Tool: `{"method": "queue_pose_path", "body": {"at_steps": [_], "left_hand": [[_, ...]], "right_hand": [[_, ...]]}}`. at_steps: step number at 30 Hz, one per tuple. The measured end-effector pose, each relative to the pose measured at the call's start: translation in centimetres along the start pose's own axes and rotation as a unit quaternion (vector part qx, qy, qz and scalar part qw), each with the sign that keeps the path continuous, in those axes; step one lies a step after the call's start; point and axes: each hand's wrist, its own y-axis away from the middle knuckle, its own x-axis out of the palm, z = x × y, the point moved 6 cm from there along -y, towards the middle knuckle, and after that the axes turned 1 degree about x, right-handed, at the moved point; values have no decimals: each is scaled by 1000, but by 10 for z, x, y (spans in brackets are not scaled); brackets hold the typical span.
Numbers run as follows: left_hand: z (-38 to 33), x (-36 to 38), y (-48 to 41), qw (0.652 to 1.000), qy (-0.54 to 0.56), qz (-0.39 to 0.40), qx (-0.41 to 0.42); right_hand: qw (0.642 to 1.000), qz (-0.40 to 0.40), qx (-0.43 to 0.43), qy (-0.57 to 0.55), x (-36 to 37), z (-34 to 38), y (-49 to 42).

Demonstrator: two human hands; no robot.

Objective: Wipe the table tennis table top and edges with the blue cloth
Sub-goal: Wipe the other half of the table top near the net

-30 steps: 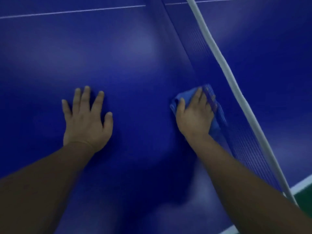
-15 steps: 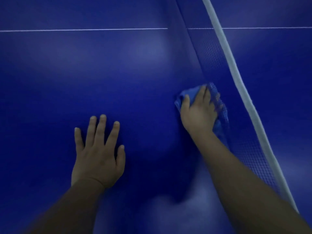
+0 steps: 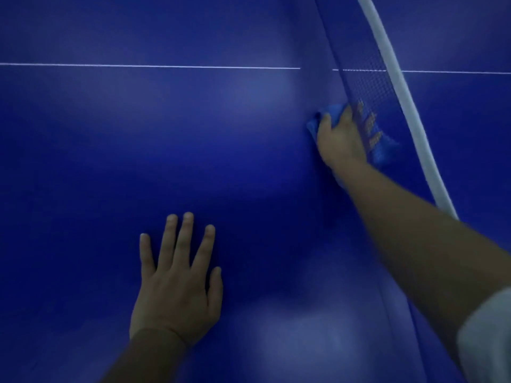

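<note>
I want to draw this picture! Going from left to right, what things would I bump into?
Bare left hand flat on the dark blue table top → right hand pressing the crumpled blue cloth → white top band of the blue mesh net.

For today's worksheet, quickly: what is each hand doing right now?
Left hand: open, flat on the table top.
Right hand: open, pressing the blue cloth down at the net.

left hand (image 3: 177,294) flat on table top (image 3: 110,161) | right hand (image 3: 340,139) presses blue cloth (image 3: 331,113) down at foot of net (image 3: 367,78)
</note>
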Motion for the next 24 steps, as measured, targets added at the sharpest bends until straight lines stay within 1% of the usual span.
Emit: {"method": "queue_pose_path", "body": {"at_steps": [1, 2, 3, 5, 6, 8, 9, 11, 13, 14, 15, 16, 17, 19, 20, 21, 22, 24], "left_hand": [[0, 0, 0, 1000, 1, -2, 1], [0, 0, 0, 1000, -1, -4, 3], [0, 0, 1, 1000, -3, -3, 4], [0, 0, 1, 1000, -1, -4, 4], [-1, 0, 1, 1000, -1, -3, 3], [-1, -1, 0, 1000, 0, -1, 5], [-2, -1, 0, 1000, 3, -4, 4], [-2, -1, 0, 1000, 7, -6, 6], [-1, 0, 0, 1000, 8, -2, 5], [-1, 0, 1, 1000, 8, 2, 6], [-1, 0, 1, 1000, 8, 4, 6], [-1, 0, 1, 1000, 6, 6, 5], [-1, 0, 2, 1000, 2, 9, 5], [-1, -1, 2, 1000, 2, 15, 4], [-1, -1, 2, 1000, 4, 16, 1], [-1, -1, 2, 1000, 6, 17, -2], [-2, 0, 2, 1000, 7, 17, -5], [-3, 0, 2, 1000, 7, 16, -5]], "right_hand": [[999, 4, -7, -42, 2, 15, -21], [998, 16, -29, -55, 5, 33, -40], [997, 36, -64, -37, 9, 50, -54], [983, 62, -156, 73, 21, 81, -67], [967, 63, -207, 132, 26, 93, -61], [926, 64, -298, 223, 32, 97, -22], [902, 71, -352, 239, 33, 91, 14], [852, 121, -464, 212, 33, 64, 103], [778, 162, -572, 204, 31, 28, 172], [751, 176, -600, 212, 29, 16, 182], [740, 181, -610, 219, 27, 14, 174], [753, 167, -595, 226, 26, 20, 152], [788, 152, -548, 234, 27, 34, 121], [876, 114, -404, 239, 29, 65, 47], [906, 101, -338, 234, 29, 79, 15], [926, 96, -288, 223, 31, 90, -11], [938, 96, -257, 211, 34, 98, -30], [942, 102, -242, 209, 41, 110, -41]]}}
